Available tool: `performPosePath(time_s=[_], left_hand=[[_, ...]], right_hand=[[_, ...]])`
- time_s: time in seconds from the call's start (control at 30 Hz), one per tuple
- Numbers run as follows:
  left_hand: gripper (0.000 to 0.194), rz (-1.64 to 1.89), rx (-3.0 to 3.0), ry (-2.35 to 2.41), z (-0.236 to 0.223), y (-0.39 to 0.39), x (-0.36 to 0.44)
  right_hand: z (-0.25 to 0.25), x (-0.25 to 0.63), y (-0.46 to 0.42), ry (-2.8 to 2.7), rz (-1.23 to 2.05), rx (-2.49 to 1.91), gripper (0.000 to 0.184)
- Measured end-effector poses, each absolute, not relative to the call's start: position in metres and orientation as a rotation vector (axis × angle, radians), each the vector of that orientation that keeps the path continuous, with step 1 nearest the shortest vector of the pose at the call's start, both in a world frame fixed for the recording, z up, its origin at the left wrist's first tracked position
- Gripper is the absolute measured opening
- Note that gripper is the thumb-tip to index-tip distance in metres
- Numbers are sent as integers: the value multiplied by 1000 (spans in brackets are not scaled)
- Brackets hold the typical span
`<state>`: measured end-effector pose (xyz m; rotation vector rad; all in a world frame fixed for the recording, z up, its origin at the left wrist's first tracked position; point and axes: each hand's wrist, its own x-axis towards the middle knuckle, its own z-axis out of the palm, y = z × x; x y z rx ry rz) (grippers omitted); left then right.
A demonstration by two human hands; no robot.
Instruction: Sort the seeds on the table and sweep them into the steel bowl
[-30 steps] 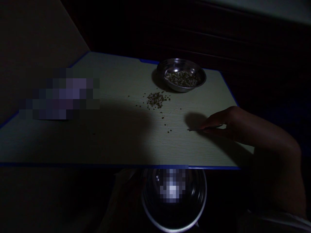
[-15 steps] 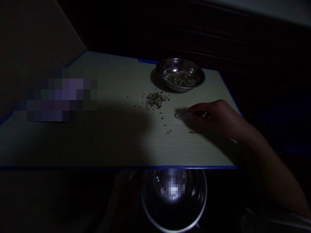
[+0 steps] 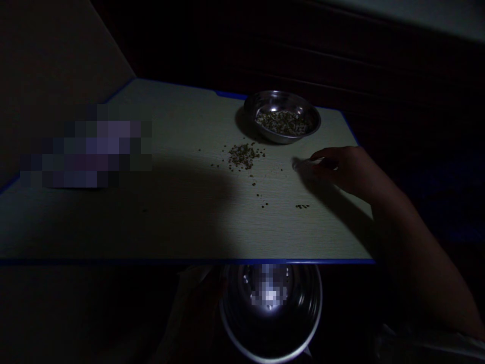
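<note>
My right hand (image 3: 343,164) is above the right part of the light tabletop, fingers closed on a small clear plastic piece (image 3: 301,166) whose exact kind I cannot make out. To its left lies a loose pile of small brown-green seeds (image 3: 242,155), with a few strays and a short row of seeds (image 3: 302,206) nearer the front edge. Below that edge, a large shiny metal bowl (image 3: 310,323) faces upward. Dimly lit, my left hand (image 3: 208,298) grips its left rim; most of the fingers are lost in the dark.
A smaller metal bowl (image 3: 282,137) holding many seeds stands at the back right of the table (image 3: 182,116), which has a blue edge. A blurred-out purplish object (image 3: 109,144) lies on the left. Dark panelling rises behind.
My right hand has moved a little right and away from me with the plastic piece, farther from the seed pile. The left hand and the bowls stay put.
</note>
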<state>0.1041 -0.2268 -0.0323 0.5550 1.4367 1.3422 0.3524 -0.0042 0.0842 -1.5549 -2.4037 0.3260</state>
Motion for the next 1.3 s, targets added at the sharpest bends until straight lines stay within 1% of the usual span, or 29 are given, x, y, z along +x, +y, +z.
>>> performPosePath(time_s=[0.13,0.3,0.4,0.57,0.73,0.9,1.07,1.17,1.3], left_hand=[[29,1301,576,1481,-34,-230,102],[31,1243,584,1534,-41,-235,100],[28,1161,585,1555,-49,-239,95],[22,1028,574,1575,-63,-240,87],[28,1096,590,1546,-55,-236,90],[28,1159,590,1543,-46,-235,93],[26,1074,569,1566,-61,-241,87],[22,1006,552,1600,-68,-245,83],[24,1002,538,1618,-65,-246,83]], right_hand=[[85,352,-5,-2336,232,-1565,32],[94,335,-21,-2389,425,-1447,31],[94,329,-24,-2462,457,-1414,29],[84,339,-8,-2413,349,-1473,31],[77,353,7,-2303,278,-1571,35],[80,352,1,-2254,224,-1464,33],[83,338,-13,-2430,147,-1310,32],[80,332,-16,-2529,155,-1283,32],[80,332,-16,-2538,180,-1288,32]])
